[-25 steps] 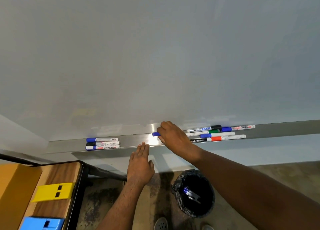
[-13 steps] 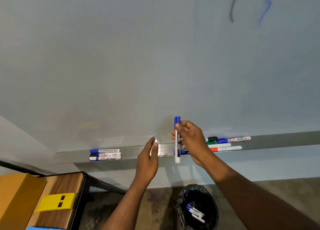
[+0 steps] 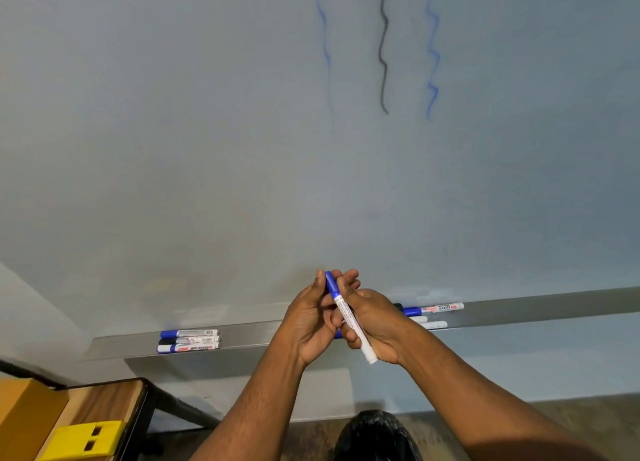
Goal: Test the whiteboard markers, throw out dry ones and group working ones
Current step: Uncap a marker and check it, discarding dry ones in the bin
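One marker (image 3: 349,316), blue cap up, white barrel angled down to the right, held in front of the tray (image 3: 256,334), just above its middle. Right hand (image 3: 372,325) wraps the barrel; left hand (image 3: 313,316) has its fingers curled round the blue cap end. The two hands touch.

On the tray's left part: three markers (image 3: 189,340) lying side by side, two with blue caps, one with a black cap, all caps pointing left.

On the tray's right part, behind the right hand: at least three more markers (image 3: 434,313). One with a blue cap and a red-printed label shows nearly whole; two white barrel ends below it; a dark cap tip peeks out at the wrist. Exact count cannot be told, since the hand covers their left ends.

Whiteboard (image 3: 207,131) above the tray: three wavy test lines (image 3: 382,51), two blue and one black between them, cut off at the top edge.

Below the tray: a bin (image 3: 375,436) with a black liner, mostly hidden by the arms and cut off at the bottom edge. Lower left: a desk (image 3: 114,403) corner carrying one cardboard box (image 3: 27,422) and one yellow block (image 3: 83,441), both cut off.
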### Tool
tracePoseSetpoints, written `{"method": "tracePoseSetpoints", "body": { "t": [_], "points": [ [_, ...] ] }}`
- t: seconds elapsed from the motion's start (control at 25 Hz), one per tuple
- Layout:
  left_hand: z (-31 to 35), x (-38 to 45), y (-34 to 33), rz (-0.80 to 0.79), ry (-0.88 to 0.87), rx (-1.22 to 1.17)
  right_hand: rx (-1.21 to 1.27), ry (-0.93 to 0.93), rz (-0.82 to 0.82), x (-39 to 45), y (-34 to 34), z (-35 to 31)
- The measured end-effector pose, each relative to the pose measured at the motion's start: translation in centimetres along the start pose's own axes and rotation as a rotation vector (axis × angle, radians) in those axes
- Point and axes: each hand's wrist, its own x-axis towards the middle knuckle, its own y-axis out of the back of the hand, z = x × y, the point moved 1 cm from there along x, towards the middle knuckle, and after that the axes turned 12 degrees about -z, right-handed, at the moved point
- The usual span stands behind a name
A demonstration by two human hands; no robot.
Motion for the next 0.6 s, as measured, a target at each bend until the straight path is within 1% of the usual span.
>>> {"method": "tracePoseSetpoints", "body": {
  "t": [0.12, 0.2, 0.32, 0.4, 0.48, 0.56, 0.6],
  "points": [
    [0.3, 0.9, -0.8, 0.037, -0.026, 0.053, -0.012, -0.010, -0.032, -0.5, 1.0, -0.6],
    [0.2, 1.3, -1.3, 0.061, -0.021, 0.144, 0.014, 0.010, -0.056, -0.8, 1.5, -0.9],
    [-0.1, 2.1, -2.5, 0.170, -0.089, 0.203, -0.078, 0.049, 0.011, -1.3, 1.8, -1.7],
    [-0.2, 2.7, -3.7, 0.249, -0.153, 0.202, -0.241, 0.071, 0.120, -1.2, 1.6, -2.6],
    [0.0, 3.4, -4.6, 0.354, -0.211, 0.256, -0.544, 0.104, 0.251, -1.2, 1.5, -3.8],
    [0.1, 3.6, -5.6, 0.436, -0.266, 0.303, -0.871, 0.184, 0.348, -1.0, 1.4, -4.7],
    [0.3, 3.7, -6.2, 0.454, -0.291, 0.308, -0.968, 0.228, 0.379, -1.1, 1.2, -5.3]
  ]
}}
